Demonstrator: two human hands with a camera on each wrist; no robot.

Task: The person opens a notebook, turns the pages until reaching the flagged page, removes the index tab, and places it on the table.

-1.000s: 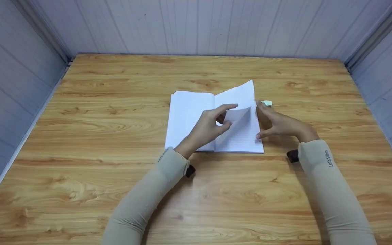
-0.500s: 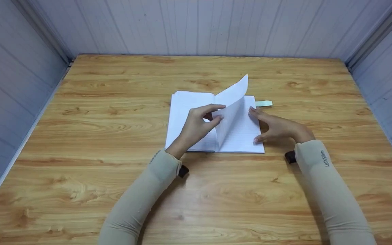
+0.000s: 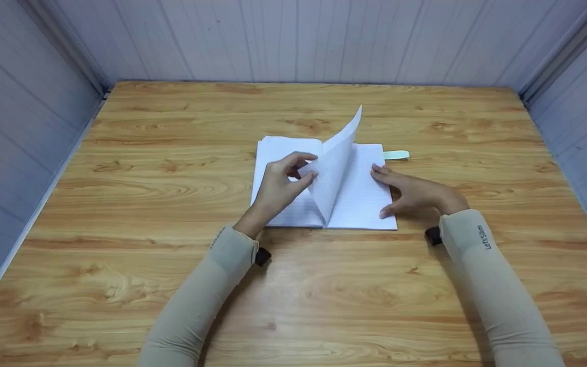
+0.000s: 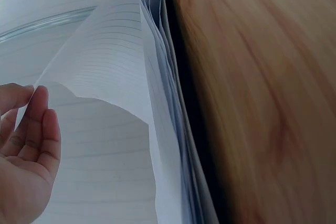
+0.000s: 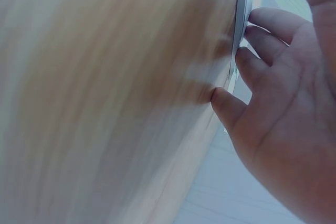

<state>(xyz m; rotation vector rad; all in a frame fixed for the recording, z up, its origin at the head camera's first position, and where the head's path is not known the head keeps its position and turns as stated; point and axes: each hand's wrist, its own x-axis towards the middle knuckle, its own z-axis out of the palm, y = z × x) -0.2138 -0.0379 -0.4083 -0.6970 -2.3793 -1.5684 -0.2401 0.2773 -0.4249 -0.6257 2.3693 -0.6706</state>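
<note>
So, quick rundown:
Notebook (image 3: 324,186): lies open, mid worktop (image 3: 120,255), lined pages facing up.
Lifted page (image 3: 337,163): standing up near the spine, curling over toward the left side.
Left hand (image 3: 278,186): fingers pinch that page's edge; the wrist view shows the fingertips (image 4: 39,114) right on the paper.
Right hand (image 3: 413,191): fingers loose and spread, resting flat on the right-hand page at its outer edge, pinning it down.
Green strip (image 3: 396,154): pale thing just beside the notebook's far right corner, can't tell what it is.
</note>
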